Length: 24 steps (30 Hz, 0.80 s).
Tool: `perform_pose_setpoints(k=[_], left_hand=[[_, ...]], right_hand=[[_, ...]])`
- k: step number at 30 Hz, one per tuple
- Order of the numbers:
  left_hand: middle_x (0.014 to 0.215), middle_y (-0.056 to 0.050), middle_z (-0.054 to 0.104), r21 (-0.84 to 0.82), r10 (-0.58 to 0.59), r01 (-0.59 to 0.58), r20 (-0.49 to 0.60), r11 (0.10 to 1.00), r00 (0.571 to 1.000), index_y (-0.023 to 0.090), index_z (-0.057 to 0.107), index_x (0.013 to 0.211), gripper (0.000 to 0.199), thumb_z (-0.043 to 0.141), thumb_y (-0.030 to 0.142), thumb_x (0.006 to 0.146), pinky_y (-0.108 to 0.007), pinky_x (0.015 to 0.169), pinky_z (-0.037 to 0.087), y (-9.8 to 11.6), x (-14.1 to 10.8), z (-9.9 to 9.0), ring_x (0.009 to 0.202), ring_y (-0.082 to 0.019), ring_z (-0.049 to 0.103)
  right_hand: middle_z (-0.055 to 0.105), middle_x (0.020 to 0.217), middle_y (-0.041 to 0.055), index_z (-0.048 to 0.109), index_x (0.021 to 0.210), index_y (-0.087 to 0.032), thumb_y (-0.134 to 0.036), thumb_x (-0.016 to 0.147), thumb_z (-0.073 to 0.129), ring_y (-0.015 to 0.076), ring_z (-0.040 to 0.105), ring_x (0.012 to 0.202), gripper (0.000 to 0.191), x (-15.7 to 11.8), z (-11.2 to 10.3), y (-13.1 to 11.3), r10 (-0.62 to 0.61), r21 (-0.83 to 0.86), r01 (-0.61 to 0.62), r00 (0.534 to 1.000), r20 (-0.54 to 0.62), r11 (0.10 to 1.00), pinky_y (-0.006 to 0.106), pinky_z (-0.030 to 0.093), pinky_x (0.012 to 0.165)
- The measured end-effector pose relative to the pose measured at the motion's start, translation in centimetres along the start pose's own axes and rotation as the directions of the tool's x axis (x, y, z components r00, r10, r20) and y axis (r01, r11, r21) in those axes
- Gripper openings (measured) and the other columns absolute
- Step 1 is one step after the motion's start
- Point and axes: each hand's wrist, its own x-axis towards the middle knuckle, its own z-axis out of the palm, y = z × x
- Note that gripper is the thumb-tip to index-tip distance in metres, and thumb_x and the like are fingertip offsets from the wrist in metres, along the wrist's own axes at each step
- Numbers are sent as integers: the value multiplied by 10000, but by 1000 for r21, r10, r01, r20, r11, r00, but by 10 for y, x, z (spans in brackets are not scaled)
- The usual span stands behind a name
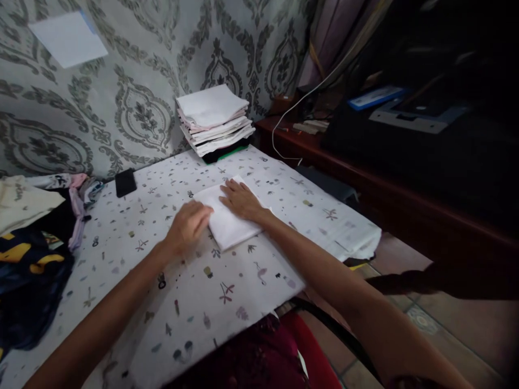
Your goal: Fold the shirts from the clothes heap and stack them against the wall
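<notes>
A white cloth (233, 232), folded into a flat rectangle, lies on the table covering. My right hand (243, 202) rests flat on its upper part with the fingers stretched out. At the cloth's left edge is my left hand (188, 224), its fingers curled and closed on the edge; part of the grip is hidden. Farther back stands a stack of folded cloths (214, 119), mostly white, with black and green ones at the bottom.
A black phone (125, 183) lies near the wall. Rumpled clothes (36, 237) are piled along the left side. The table covering (194, 302) has a small plant print. To the right are a dark wooden cabinet (292, 143) and a white cable (279, 127).
</notes>
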Motion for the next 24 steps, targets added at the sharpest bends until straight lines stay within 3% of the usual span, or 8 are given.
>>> perform_pose_setpoints(k=[2, 5, 8, 14, 19, 24], left_hand=[[865, -52, 642, 81, 218, -224, 74, 971, 973, 196, 628, 1030, 285, 344, 186, 1015, -342, 774, 415, 32, -21, -6, 822, -199, 549], [848, -51, 643, 252, 309, -346, 176, 904, 935, 188, 625, 1083, 292, 353, 121, 1001, -344, 739, 399, 63, -40, -6, 804, -194, 554], [844, -66, 652, 373, 231, -298, 215, 879, 949, 163, 613, 1132, 287, 372, 97, 991, -361, 728, 401, 76, -43, -1, 788, -207, 569], [924, -73, 678, 305, 182, -269, 283, 914, 942, 205, 597, 1143, 286, 442, 67, 947, -376, 760, 438, 83, -41, 0, 815, -214, 608], [948, -84, 686, 324, 158, -274, 342, 905, 926, 204, 583, 1174, 310, 443, 57, 940, -357, 700, 453, 79, -45, -2, 797, -211, 630], [870, -78, 683, 405, 119, -244, 310, 881, 943, 187, 576, 1228, 346, 417, 53, 951, -343, 631, 429, 82, -44, 0, 736, -216, 633]], right_hand=[[318, 1634, 75, 410, 1513, -201, -478, 1027, 282, 260, 199, 1529, 574, 0, 1, 1, 2, 4, -2, 1000, 3, 1000, 474, 164, 1234], [301, 1639, 94, 405, 1517, -180, -478, 1029, 274, 267, 200, 1528, 586, 0, 0, 1, 1, 1, -1, 1000, 9, 1000, 475, 162, 1233], [298, 1638, 109, 406, 1523, -176, -491, 1032, 273, 291, 194, 1528, 599, -2, -2, -2, 2, 1, -2, 1000, 26, 1000, 485, 161, 1232], [277, 1653, 20, 425, 1513, -324, -664, 973, 349, 332, 155, 1534, 643, -3, -3, -2, -7, 49, 5, 1000, 30, 999, 527, 134, 1234], [273, 1655, 19, 412, 1522, -332, -698, 966, 309, 324, 144, 1537, 674, -1, -1, -1, -4, 15, 3, 999, 43, 1000, 519, 136, 1234], [264, 1657, 27, 414, 1524, -318, -678, 974, 323, 324, 132, 1539, 664, -1, -2, -1, 11, 35, -13, 998, 54, 999, 520, 122, 1237]])
